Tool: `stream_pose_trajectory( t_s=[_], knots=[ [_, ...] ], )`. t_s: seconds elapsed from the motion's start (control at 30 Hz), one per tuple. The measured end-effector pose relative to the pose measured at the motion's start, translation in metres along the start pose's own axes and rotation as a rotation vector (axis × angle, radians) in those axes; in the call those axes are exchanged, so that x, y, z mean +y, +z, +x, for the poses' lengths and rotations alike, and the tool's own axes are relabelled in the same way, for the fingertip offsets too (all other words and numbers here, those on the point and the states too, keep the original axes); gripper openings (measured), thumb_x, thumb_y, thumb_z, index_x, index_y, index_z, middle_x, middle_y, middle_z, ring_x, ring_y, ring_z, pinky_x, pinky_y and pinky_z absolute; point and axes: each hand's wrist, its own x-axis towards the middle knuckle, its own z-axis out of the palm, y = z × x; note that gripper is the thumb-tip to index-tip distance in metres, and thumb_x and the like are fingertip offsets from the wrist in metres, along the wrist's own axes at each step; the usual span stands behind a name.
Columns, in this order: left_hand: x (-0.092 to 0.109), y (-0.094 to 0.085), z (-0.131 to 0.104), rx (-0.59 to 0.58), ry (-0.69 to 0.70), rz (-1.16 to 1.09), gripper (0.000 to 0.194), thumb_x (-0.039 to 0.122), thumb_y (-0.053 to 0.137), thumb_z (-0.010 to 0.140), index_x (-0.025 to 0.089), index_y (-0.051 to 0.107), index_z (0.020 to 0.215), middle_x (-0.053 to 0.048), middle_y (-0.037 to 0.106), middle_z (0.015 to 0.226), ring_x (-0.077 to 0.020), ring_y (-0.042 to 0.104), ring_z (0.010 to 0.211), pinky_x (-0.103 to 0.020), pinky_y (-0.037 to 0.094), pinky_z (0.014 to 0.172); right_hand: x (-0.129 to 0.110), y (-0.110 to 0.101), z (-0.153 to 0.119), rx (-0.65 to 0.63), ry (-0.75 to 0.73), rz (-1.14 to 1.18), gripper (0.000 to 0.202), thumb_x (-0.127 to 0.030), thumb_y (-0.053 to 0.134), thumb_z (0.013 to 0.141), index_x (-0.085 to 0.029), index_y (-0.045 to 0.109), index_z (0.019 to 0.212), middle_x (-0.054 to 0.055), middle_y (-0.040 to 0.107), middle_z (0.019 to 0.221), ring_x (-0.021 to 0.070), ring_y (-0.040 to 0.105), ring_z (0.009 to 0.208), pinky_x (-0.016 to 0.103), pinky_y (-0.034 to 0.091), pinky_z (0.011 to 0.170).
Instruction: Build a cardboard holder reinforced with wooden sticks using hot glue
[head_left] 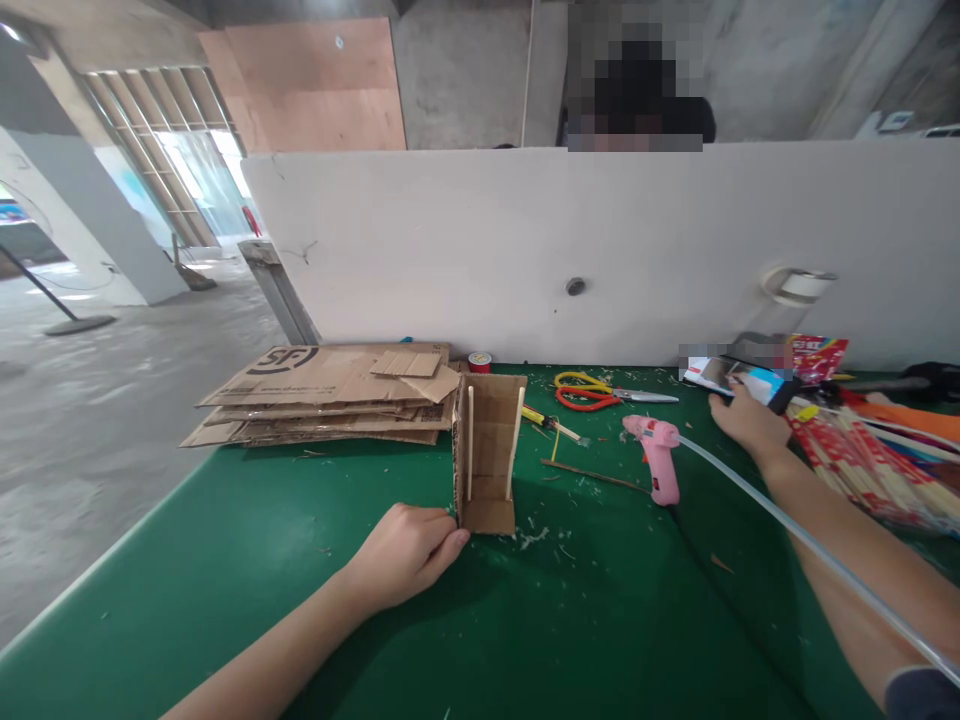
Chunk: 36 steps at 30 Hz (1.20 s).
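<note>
A small upright cardboard structure (491,515) stands mid-table, with two pale wooden sticks (515,440) running up its open front. My left hand (412,550) is closed, its thumb and curled fingers gripping the structure's lower left corner. Far to the right, my right hand (750,415) reaches to a flat phone-like device (724,375) with a lit screen. Its index finger is stretched over the screen, and the other fingers are partly hidden. Between the two hands lies a pink glue gun (656,455) with a long clear glue stick (787,525) in its back.
Flattened cardboard sheets (330,385) are stacked at the back left. Scissors (600,393), a yellow cutter (534,415), a thin twig (596,475) and a red tape roll (480,362) lie behind. Packets of sticks (862,460) are at right. A white partition (450,240) borders the table.
</note>
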Motion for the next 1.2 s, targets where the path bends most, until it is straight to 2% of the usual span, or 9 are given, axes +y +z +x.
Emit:
stream_pose_trajectory(
  t_s=[0.17, 0.33, 0.57, 0.8, 1.03, 1.2],
  knots=[
    [-0.0003, 0.0, 0.0002, -0.002, -0.007, -0.009, 0.043, 0.031, 0.025, 0.098, 0.018, 0.048, 0.064, 0.0, 0.053, 0.058, -0.0112, 0.049, 0.052, -0.027, 0.027, 0.053, -0.002, -0.0026, -0.0016, -0.048, 0.081, 0.012, 0.065, -0.054, 0.022, 0.091, -0.016, 0.03, 0.143, 0.026, 0.049, 0.131, 0.0377, 0.048, 0.118, 0.043, 0.035, 0.084],
    [0.0, -0.0003, 0.0007, -0.012, -0.007, -0.005, 0.044, 0.031, 0.024, 0.098, 0.018, 0.048, 0.064, 0.0, 0.054, 0.059, -0.0113, 0.049, 0.053, -0.027, 0.027, 0.053, -0.004, -0.0043, -0.0009, -0.054, 0.122, 0.019, 0.065, -0.054, 0.023, 0.091, -0.024, 0.018, 0.148, 0.024, 0.048, 0.134, 0.0381, 0.048, 0.119, 0.043, 0.034, 0.083],
    [-0.001, 0.001, 0.0003, -0.021, -0.006, 0.002, 0.043, 0.031, 0.024, 0.098, 0.018, 0.048, 0.066, 0.0, 0.054, 0.06, -0.0115, 0.05, 0.054, -0.027, 0.027, 0.054, -0.0084, -0.0041, -0.0002, -0.047, 0.142, 0.017, 0.064, -0.055, 0.025, 0.09, -0.026, 0.02, 0.147, 0.024, 0.048, 0.133, 0.0368, 0.048, 0.119, 0.045, 0.034, 0.084],
    [-0.0004, 0.001, 0.0004, -0.023, -0.006, -0.001, 0.042, 0.031, 0.025, 0.098, 0.018, 0.047, 0.065, 0.0, 0.053, 0.06, -0.0113, 0.049, 0.054, -0.027, 0.027, 0.054, -0.0059, -0.0017, -0.0008, -0.024, 0.113, 0.024, 0.064, -0.054, 0.024, 0.091, -0.024, 0.02, 0.147, 0.024, 0.048, 0.133, 0.0372, 0.046, 0.121, 0.045, 0.033, 0.086],
    [-0.0001, 0.0007, 0.0003, -0.008, -0.003, -0.001, 0.042, 0.031, 0.025, 0.098, 0.018, 0.047, 0.064, 0.0, 0.053, 0.059, -0.0111, 0.047, 0.052, -0.027, 0.027, 0.053, -0.0022, 0.0001, 0.0025, -0.026, 0.098, 0.033, 0.064, -0.052, 0.025, 0.091, -0.018, 0.028, 0.145, 0.026, 0.05, 0.13, 0.037, 0.045, 0.122, 0.045, 0.033, 0.087],
    [0.0, 0.0012, -0.0001, 0.011, 0.006, -0.002, 0.042, 0.03, 0.026, 0.098, 0.017, 0.046, 0.063, 0.001, 0.052, 0.058, -0.0106, 0.046, 0.051, -0.027, 0.025, 0.052, 0.0011, 0.0054, 0.0078, 0.008, 0.094, 0.068, 0.058, -0.049, 0.033, 0.089, -0.014, 0.047, 0.132, 0.026, 0.055, 0.124, 0.0378, 0.05, 0.117, 0.047, 0.036, 0.089]
  ],
)
